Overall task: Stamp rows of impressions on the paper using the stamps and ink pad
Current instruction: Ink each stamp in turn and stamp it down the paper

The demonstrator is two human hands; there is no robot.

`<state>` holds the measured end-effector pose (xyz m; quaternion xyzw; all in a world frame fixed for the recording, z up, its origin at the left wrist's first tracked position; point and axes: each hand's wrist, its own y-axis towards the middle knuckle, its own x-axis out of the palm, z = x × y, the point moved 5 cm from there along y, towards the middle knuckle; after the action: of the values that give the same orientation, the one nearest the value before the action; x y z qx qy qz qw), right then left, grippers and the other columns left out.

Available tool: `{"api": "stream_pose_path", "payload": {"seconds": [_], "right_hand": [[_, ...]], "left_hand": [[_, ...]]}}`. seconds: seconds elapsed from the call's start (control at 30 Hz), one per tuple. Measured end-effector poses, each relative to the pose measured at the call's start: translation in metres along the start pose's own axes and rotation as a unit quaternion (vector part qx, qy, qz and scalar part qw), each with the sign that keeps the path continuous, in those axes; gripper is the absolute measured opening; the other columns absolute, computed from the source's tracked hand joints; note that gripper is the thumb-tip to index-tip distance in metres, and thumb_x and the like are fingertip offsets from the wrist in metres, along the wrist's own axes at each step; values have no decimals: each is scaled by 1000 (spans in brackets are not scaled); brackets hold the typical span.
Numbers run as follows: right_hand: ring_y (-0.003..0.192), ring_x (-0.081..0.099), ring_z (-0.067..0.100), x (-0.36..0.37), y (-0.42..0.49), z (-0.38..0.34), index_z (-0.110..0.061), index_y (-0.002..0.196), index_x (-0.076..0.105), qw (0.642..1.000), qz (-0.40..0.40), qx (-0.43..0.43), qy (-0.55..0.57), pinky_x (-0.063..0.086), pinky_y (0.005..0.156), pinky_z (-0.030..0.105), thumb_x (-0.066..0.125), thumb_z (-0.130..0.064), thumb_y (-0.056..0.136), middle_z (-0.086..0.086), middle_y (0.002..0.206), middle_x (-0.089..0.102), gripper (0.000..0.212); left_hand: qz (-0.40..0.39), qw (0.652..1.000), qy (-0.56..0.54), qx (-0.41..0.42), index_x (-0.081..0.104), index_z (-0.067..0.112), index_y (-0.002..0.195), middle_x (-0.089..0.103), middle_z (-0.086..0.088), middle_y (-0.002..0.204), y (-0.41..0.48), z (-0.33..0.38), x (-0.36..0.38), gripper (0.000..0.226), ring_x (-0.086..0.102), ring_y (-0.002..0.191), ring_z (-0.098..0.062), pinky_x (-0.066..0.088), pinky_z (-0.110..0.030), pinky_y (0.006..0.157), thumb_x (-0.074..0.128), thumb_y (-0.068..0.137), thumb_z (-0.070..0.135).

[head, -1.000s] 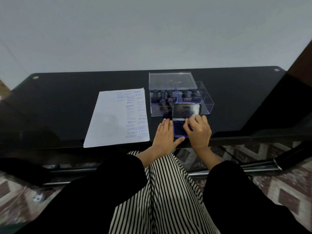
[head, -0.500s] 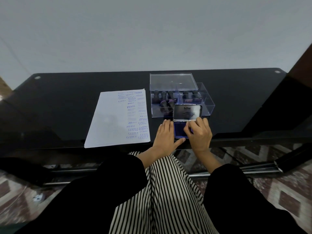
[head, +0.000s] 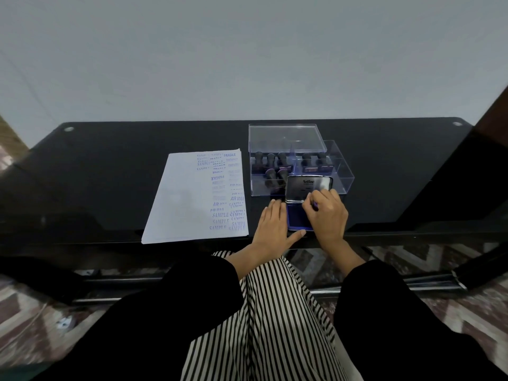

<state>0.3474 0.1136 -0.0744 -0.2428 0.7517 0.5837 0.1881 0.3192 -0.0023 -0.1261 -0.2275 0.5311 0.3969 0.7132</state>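
A white paper (head: 187, 204) lies on the black glass table (head: 110, 166), its right side covered with blue SAMPLE, AIR MAIL and FRAGILE impressions. Right of it the blue ink pad (head: 295, 220) sits open, its metal lid (head: 308, 187) tilted up at the back. My left hand (head: 270, 228) rests flat beside the pad, thumb along its front edge. My right hand (head: 325, 214) grips a stamp (head: 315, 206) over the pad; only a purple sliver of it shows between the fingers.
Behind the pad stands a clear plastic box (head: 341, 171) holding several dark-handled stamps (head: 270, 160), with its clear lid (head: 284, 137) lying behind it. The table's front edge runs just below my hands. My striped and black clothing fills the foreground.
My right hand has shifted slightly on the ink pad while holding the stamp. The left hand and the paper have stayed in place.
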Motion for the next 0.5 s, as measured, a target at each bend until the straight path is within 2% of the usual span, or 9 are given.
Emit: {"api": "stream_pose_path", "payload": {"seconds": [0.1,0.2,0.3,0.4,0.5], "right_hand": [[52,47,16,2,2,1,-11,56,50,999,-31,-1,-17,31,43,21,53,-17,83,2,52,50,28],[48,46,16,6,7,2,-12,55,48,996,-85,1,-41,30,42,22,67,-9,78,2,50,48,30],[47,43,14,3,12,3,-11,57,48,994,-100,43,-3,31,41,25,65,-9,82,3,53,50,30],[50,44,15,0,27,-7,-6,63,53,990,-62,98,81,30,45,22,59,-10,89,6,58,51,27],[51,44,16,11,56,-35,-5,65,56,978,-55,113,166,30,48,23,59,-20,91,7,57,51,30]], "left_hand": [[-4,1000,-6,-4,14,0,146,15,-16,154,-1,1,-3,81,6,146,-27,7,-38,121,38,92,55],[-34,999,-19,1,15,-1,146,16,-18,153,-1,3,-9,82,10,145,-29,10,-38,121,44,91,53],[-41,997,-69,16,32,2,139,36,-15,141,1,0,-32,66,36,132,-27,29,-35,113,51,91,42],[18,992,-126,15,46,4,130,50,-12,127,1,-17,-77,42,51,114,-23,41,-32,97,47,93,25],[85,986,-145,1,55,3,119,57,-11,117,2,-51,-119,29,56,103,-23,42,-29,89,43,94,10]]}}
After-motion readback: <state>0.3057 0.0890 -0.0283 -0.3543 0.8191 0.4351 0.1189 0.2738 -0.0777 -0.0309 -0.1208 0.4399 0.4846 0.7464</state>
